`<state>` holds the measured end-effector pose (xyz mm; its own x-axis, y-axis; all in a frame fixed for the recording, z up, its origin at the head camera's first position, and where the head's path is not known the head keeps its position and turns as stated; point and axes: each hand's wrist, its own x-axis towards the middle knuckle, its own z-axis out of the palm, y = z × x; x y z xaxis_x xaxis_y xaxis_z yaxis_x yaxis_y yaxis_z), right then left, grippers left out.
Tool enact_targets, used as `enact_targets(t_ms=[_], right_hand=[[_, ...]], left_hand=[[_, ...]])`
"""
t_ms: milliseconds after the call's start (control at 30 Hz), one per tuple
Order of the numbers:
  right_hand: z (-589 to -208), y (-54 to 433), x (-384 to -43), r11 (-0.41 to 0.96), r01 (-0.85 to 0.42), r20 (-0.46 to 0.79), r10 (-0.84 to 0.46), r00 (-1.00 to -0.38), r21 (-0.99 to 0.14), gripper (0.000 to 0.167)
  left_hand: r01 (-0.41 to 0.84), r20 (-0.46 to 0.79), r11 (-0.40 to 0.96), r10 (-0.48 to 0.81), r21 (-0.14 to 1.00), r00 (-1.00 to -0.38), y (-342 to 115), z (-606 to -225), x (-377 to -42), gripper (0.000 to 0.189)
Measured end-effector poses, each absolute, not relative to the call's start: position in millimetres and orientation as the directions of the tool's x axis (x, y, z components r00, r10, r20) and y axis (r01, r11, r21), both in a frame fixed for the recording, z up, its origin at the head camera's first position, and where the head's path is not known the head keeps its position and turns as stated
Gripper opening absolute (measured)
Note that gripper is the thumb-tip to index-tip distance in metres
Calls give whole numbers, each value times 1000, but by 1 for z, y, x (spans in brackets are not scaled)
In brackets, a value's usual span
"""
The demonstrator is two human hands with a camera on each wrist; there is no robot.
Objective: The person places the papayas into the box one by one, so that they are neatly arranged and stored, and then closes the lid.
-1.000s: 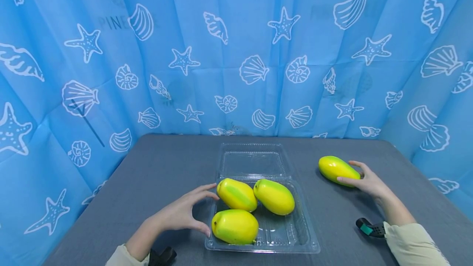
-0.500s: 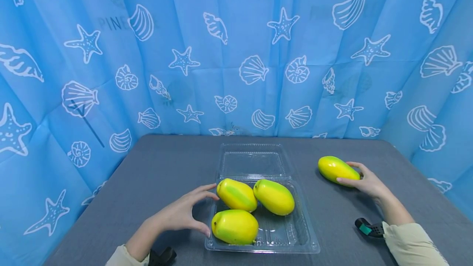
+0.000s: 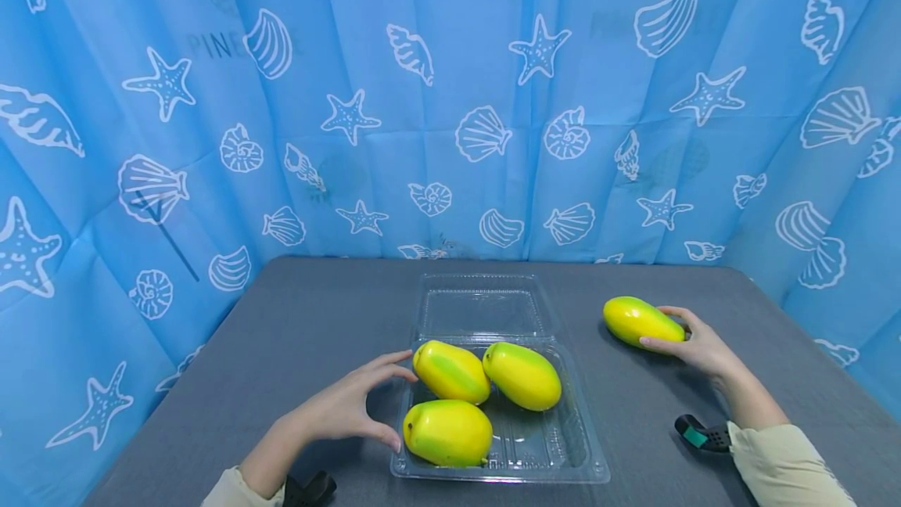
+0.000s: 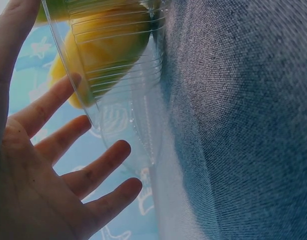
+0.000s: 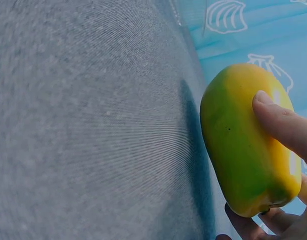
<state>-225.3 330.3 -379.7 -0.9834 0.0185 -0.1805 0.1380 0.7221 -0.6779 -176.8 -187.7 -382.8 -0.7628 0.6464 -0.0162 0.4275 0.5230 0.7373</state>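
My right hand (image 3: 697, 344) grips a yellow-green papaya (image 3: 639, 321) at its near end, right of the container. In the right wrist view, the thumb lies along the papaya (image 5: 248, 145) and other fingers curl under its end, close beside the grey cloth. A clear plastic clamshell container (image 3: 587, 444) lies with its lid (image 3: 486, 307) folded back. Inside are three papayas: one at back left (image 3: 450, 370), one at back right (image 3: 522, 375) and one in front (image 3: 447, 433). My left hand (image 3: 345, 405) is spread at the container's left side, fingertips right at the rim.
Grey cloth covers the table (image 3: 331, 311). A blue curtain (image 3: 422, 155) with white shells and starfish hangs behind and along the sides. Dark straps with hardware sit by both wrists, one with a green patch (image 3: 695, 436).
My right hand and the papaya it grips have shifted very slightly left. The left hand, the container and its three papayas stay in place.
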Motion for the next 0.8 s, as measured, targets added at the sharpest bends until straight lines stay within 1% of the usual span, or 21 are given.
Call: enact_targets(t_ms=[533, 800], right_hand=[[-365, 317, -222, 692, 81, -110, 2, -994, -717, 89], [-356, 309, -218, 667, 61, -98, -19, -995, -742, 87]], left_hand=[[433, -14, 522, 650, 735, -760, -187, -382, -177, 68], [456, 1, 512, 664, 728, -747, -187, -383, -177, 67]])
